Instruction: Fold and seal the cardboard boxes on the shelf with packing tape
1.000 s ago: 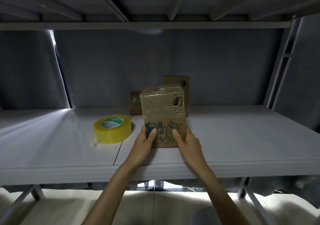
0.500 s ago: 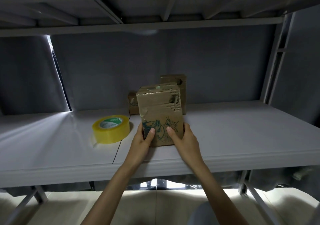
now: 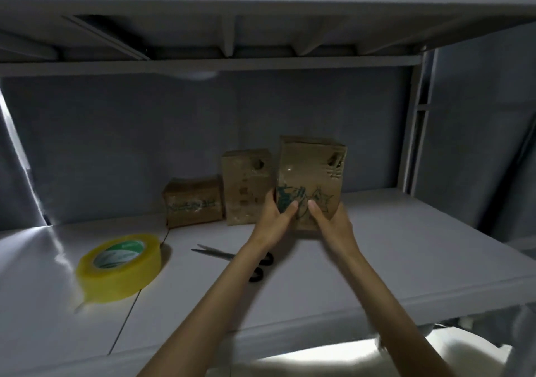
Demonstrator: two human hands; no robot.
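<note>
Single head-worn wide-angle view, set in front of the shelf [image 3: 406,260] and just above its board, facing forward and slightly downward into the bay. The upper shelf's underside [image 3: 261,37] fills the top of the frame; the grey back panel [image 3: 145,144] closes the far side. Both forearms enter from the lower edge, near the lens. Straight edges bow toward the margins.

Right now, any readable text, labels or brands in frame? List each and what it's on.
None can be read.
Held box: teal print low on the front, looks like a drawing, no legible words.
Small box: teal band of characters, too blurred to read.
Tape roll: green and white core label, print too small to read.
Middle box: no print visible.
</note>
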